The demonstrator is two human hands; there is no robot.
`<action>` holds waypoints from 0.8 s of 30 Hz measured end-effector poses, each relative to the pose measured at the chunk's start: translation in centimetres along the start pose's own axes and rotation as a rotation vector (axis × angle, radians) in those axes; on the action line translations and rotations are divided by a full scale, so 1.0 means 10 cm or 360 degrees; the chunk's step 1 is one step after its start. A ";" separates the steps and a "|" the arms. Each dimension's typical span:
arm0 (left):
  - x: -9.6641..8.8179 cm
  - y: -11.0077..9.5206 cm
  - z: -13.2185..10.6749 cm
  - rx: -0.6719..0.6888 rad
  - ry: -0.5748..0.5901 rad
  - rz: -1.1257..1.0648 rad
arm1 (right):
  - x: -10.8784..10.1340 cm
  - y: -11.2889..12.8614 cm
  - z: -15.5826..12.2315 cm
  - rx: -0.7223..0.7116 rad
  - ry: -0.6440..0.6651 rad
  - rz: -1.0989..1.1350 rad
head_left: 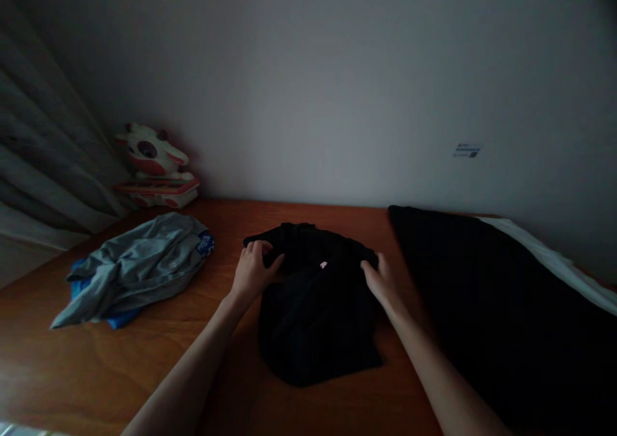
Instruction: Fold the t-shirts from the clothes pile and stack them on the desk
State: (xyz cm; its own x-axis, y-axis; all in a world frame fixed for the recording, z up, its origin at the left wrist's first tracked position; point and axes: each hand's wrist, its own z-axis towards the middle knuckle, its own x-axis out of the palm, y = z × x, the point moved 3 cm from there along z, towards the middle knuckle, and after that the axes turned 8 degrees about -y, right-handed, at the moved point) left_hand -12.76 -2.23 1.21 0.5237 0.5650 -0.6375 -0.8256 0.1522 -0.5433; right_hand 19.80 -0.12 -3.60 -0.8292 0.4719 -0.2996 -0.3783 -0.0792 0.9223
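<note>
A black shirt (318,320) with a small pale mark near its upper part lies spread on the wooden table (231,372), its far edge a little bunched. At its left sleeve is my left hand (254,270), fingers curled over the dark cloth and thumb stretched to the right. My right hand (378,276) pinches the shirt's right sleeve between thumb and fingers. Dim light hides most folds in the black fabric.
A grey garment (144,262) lies rumpled over blue cloth (123,318) on the left. Behind it stands a cow-shaped toy keyboard (159,169). Large black cloth (491,294) covers the right side, with white cloth (544,256) beyond. A wall (308,101) borders the back, a curtain (43,121) the left.
</note>
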 end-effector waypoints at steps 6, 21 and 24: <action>0.00 -0.26 -0.14 0.0276 0.0381 0.0345 | -0.04 0.12 -0.04 -0.0194 0.0158 -0.0021; -0.03 -0.17 0.01 -0.0670 0.0098 -0.1246 | -0.19 0.31 0.01 -0.0295 0.0018 0.0161; -0.21 0.01 0.15 -0.0885 -0.0473 -0.1589 | -0.38 0.21 0.17 -0.0380 -0.0347 0.0192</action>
State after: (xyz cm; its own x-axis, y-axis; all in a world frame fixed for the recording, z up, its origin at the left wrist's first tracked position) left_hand -14.24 -2.19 3.34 0.7555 0.5734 0.3170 0.1657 0.3010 -0.9391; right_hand 22.86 -0.54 -0.10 -0.7762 0.6211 -0.1087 -0.3897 -0.3371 0.8570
